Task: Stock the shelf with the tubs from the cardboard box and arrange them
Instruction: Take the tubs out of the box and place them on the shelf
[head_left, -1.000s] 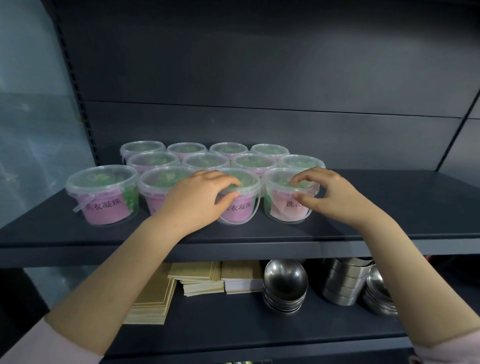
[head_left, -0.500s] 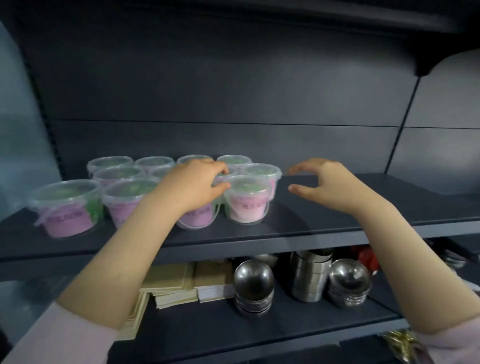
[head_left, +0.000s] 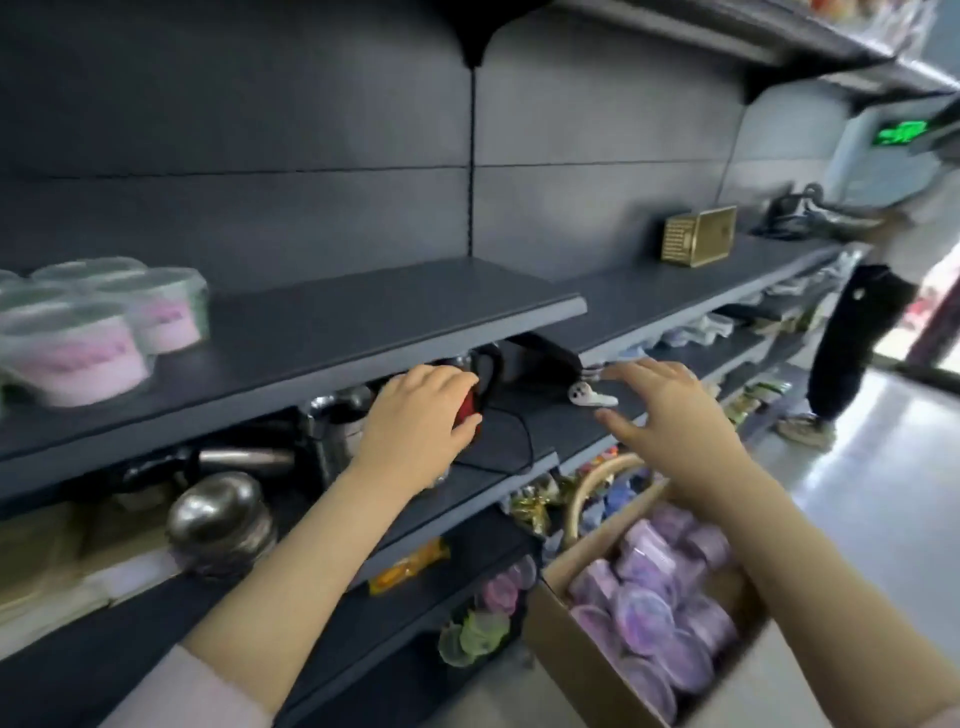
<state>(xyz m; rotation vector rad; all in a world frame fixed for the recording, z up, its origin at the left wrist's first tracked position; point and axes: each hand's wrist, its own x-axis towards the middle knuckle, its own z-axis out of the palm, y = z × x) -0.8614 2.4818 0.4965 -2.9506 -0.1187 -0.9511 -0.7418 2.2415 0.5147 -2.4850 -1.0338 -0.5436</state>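
Several clear tubs (head_left: 98, 332) with pink and green contents stand blurred at the far left of the dark shelf (head_left: 363, 322). A cardboard box (head_left: 587, 654) at lower right on the floor holds several purple-lidded tubs (head_left: 649, 618). My left hand (head_left: 421, 426) hovers in front of the shelf below, fingers loosely curled, holding nothing. My right hand (head_left: 670, 410) is spread with straight fingers above the box, also empty. Both hands are well right of the stocked tubs.
Steel bowls (head_left: 218, 514) and flasks sit on the shelf below. A gold box (head_left: 698, 236) stands farther along the shelf. A person (head_left: 872, 312) stands at the right in the aisle. Packets and small goods fill the lower shelves.
My view has swung right and down. Both hands have left the tubs on the shelf and moved right and lower, toward the cardboard box, which has come into view.
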